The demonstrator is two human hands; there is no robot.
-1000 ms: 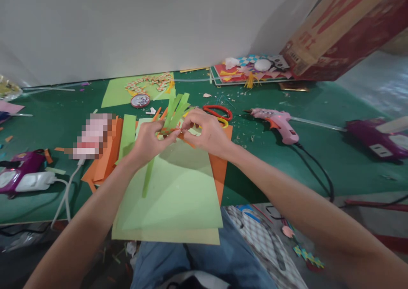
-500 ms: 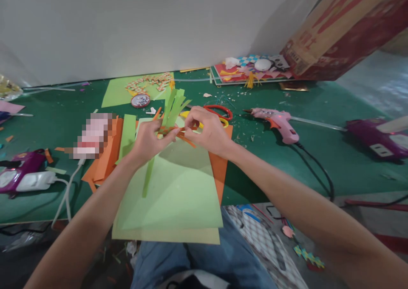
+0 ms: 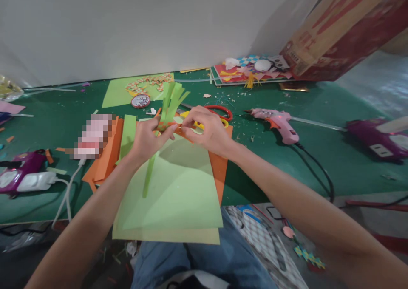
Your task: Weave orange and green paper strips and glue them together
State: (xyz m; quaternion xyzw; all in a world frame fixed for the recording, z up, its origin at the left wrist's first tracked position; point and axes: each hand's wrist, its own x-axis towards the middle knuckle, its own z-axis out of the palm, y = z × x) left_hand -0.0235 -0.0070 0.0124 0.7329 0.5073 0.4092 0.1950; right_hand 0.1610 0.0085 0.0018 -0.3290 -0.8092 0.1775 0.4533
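In the head view, the left hand [image 3: 148, 138] is clamped, thumb over fingers, on a small woven piece of orange and green paper strips [image 3: 165, 126], held above the middle of the table's near edge. Its long green ends fan out toward the far edge. The right hand [image 3: 208, 129] has its thumb and forefinger pinched on thin orange paper strips [image 3: 186, 136] at the piece's right end; the weave is partly hidden, so its pattern is hard to make out. Beneath lie pale green paper sheets [image 3: 178, 191], overhanging the near edge of the green table [image 3: 255, 170]. Scissors with red and yellow handles [image 3: 227, 110] lie just beyond the right hand; a pink glue gun [image 3: 282, 125] rests farther toward the right edge.
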